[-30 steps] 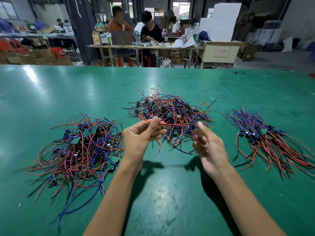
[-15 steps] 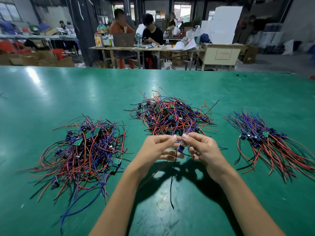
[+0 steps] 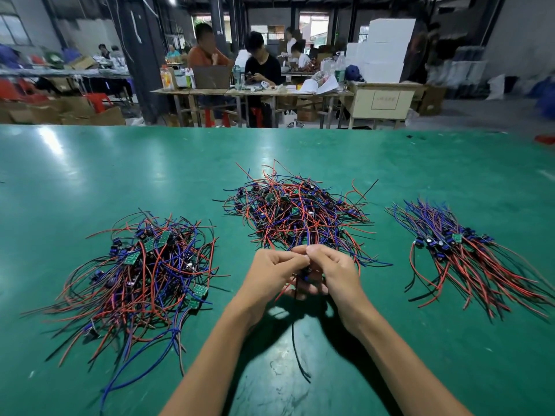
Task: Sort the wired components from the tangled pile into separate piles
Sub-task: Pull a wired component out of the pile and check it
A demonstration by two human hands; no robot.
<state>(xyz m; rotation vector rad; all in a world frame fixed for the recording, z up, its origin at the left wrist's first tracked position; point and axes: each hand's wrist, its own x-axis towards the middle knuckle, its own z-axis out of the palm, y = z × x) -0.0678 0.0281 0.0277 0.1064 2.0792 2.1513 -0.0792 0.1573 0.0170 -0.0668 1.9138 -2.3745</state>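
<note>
Green-topped work table (image 3: 90, 175): carried three heaps of wired parts and both hands.

Left pile of red, blue and black wires with small green circuit boards (image 3: 141, 274): loose and tangled, toward the table's left edge, well apart from the hands.

Middle tangled pile of red, blue and black wired components (image 3: 297, 214): at the table's centre, its near fringe just beyond the fingertips.

Right pile of red and blue wired components laid roughly parallel (image 3: 468, 256): toward the right edge, leads fanned to the near right corner.

Left hand (image 3: 270, 273): fingers curled, thumb and forefinger pinching the one wired component with a small dark part and red and black leads (image 3: 304, 273). A second earlier this hand was raised alone, holding a red lead off the middle pile.

Right hand (image 3: 333, 271): fingers curled, pinching the same component from the other side, knuckles touching the left hand's. A second earlier it stood apart to the right; half a second earlier the two had just met.

Black lead (image 3: 297, 352): hung from the held component toward the table's near edge.
</note>
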